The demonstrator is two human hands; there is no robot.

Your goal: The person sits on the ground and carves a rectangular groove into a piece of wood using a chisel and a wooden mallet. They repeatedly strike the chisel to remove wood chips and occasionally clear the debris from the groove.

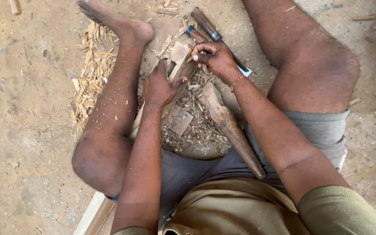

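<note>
I sit on a dirt floor with my legs spread and look down between them. My left hand grips a brown wooden workpiece that stands tilted in front of me. My right hand has its fingers curled over the top of the same piece, next to a pale cut face. A wooden mallet lies under my right forearm, its handle pointing toward my lap. Two chisels with dark wooden handles lie on the ground just beyond my right hand.
Wood chips and shavings are heaped beside my left leg and between my knees. A small flat wooden block lies among the chips. A pale plank sticks out under my left thigh. A short stick lies far left.
</note>
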